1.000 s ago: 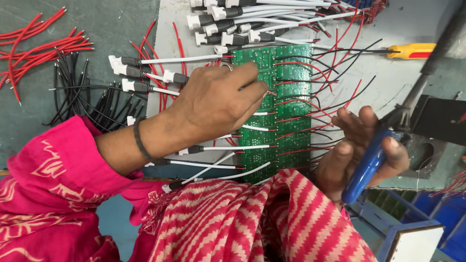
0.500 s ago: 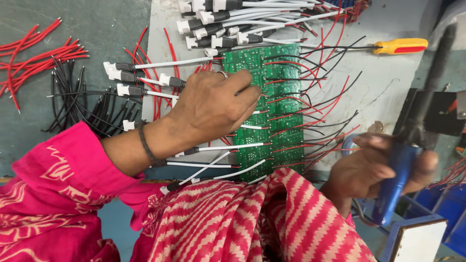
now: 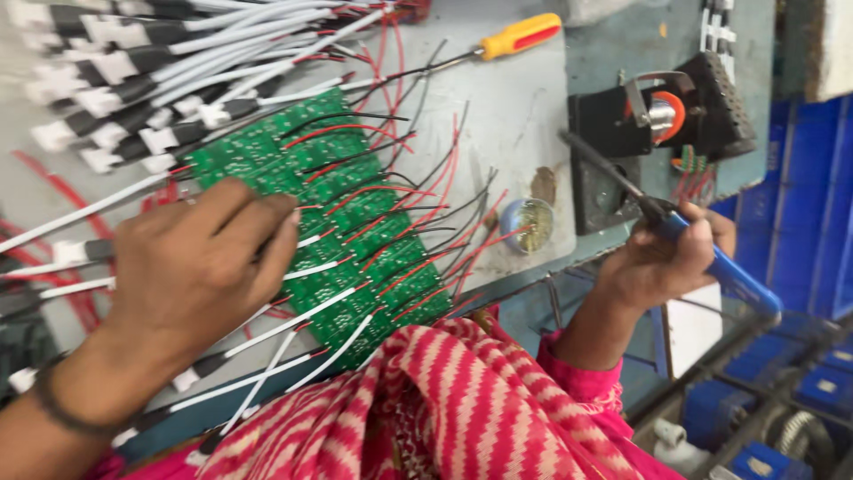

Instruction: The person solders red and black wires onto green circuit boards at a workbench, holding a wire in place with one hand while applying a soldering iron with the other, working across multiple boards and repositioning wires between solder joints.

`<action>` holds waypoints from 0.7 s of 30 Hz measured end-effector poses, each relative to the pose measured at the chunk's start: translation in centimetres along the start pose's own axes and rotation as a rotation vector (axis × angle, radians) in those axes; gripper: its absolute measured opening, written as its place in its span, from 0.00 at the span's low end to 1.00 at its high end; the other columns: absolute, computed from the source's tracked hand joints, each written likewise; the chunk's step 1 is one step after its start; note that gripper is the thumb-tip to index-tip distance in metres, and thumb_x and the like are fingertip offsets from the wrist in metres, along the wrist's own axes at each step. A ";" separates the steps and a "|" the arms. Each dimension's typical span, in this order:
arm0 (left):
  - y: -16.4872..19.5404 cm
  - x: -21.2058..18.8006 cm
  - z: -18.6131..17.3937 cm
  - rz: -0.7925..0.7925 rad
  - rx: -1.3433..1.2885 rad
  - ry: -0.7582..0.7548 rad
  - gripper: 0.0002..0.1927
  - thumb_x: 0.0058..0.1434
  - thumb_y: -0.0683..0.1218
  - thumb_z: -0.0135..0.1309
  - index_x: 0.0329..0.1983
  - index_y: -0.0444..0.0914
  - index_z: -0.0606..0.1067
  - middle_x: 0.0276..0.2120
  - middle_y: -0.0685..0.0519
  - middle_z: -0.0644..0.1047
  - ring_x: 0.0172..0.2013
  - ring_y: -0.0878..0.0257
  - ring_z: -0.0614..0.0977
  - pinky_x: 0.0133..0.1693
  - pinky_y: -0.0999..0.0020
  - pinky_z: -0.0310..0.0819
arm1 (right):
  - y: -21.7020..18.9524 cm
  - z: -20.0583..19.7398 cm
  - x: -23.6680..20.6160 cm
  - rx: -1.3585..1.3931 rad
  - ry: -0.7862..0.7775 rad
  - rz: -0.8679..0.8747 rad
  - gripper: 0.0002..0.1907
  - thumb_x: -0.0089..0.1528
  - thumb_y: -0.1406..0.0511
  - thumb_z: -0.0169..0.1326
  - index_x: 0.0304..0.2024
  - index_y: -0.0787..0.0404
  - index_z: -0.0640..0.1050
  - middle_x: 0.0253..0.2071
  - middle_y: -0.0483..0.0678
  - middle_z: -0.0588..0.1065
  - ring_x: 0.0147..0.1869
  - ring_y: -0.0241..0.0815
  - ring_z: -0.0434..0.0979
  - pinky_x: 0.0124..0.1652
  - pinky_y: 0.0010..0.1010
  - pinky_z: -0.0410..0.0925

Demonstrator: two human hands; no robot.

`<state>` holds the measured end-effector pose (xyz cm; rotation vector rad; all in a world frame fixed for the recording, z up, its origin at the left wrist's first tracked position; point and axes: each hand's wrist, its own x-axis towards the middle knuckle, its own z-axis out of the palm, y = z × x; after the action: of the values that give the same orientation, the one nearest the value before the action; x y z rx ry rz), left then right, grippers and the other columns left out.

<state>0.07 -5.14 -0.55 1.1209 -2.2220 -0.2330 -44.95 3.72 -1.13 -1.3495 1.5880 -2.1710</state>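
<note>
The left hand (image 3: 200, 267) lies flat on the green circuit boards (image 3: 329, 209), fingers spread loosely, pinning them near the tabletop's (image 3: 524, 116) near edge; the right hand (image 3: 662, 262) is closed around the blue-handled soldering iron (image 3: 711, 262), held off the tabletop's right edge by the black stand (image 3: 657, 133). To solder well, I judge the boards should be pressed still, fingertips kept off the red and black wires (image 3: 426, 231), and only the tip brought down onto 1 joint; the sleeve hangs close.

The person wears a pink sleeve (image 3: 582, 378), a red-and-white zigzag scarf (image 3: 444, 409), and a dark band (image 3: 67, 418) on the left wrist.
</note>
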 end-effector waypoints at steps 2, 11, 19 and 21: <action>0.1 0.2 -0.2 -0.002 -0.004 -0.013 0.04 0.61 0.45 0.63 0.37 0.40 0.82 0.27 0.55 0.74 0.20 0.58 0.75 0.24 0.65 0.68 | 0.5 -0.8 0.7 0.080 0.014 0.136 0.15 0.71 0.59 0.54 0.45 0.66 0.74 0.26 0.49 0.70 0.21 0.38 0.65 0.24 0.27 0.61; 0.2 0.3 -0.3 -0.031 0.061 -0.072 0.05 0.59 0.46 0.61 0.37 0.42 0.82 0.26 0.56 0.74 0.19 0.59 0.74 0.24 0.65 0.68 | 1.1 -2.0 2.2 0.664 -0.107 0.751 0.17 0.72 0.58 0.44 0.41 0.60 0.80 0.17 0.43 0.71 0.16 0.31 0.63 0.18 0.19 0.55; -0.3 -0.2 0.1 -0.017 0.045 -0.046 0.06 0.59 0.47 0.61 0.36 0.41 0.82 0.25 0.55 0.74 0.19 0.58 0.75 0.23 0.64 0.68 | 1.3 -1.2 2.0 0.697 -0.127 0.803 0.17 0.73 0.58 0.45 0.40 0.61 0.80 0.17 0.42 0.71 0.16 0.31 0.62 0.20 0.19 0.56; -0.3 -0.2 0.0 -0.009 0.078 -0.053 0.05 0.58 0.47 0.62 0.34 0.41 0.82 0.24 0.55 0.74 0.18 0.59 0.75 0.22 0.65 0.68 | 1.2 -1.1 2.0 0.697 -0.130 0.810 0.17 0.72 0.58 0.45 0.40 0.61 0.80 0.17 0.42 0.71 0.16 0.30 0.62 0.20 0.19 0.56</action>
<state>0.33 -5.20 -0.74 1.1792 -2.2897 -0.1836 -47.35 2.78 -1.05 -0.4896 0.9165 -1.7764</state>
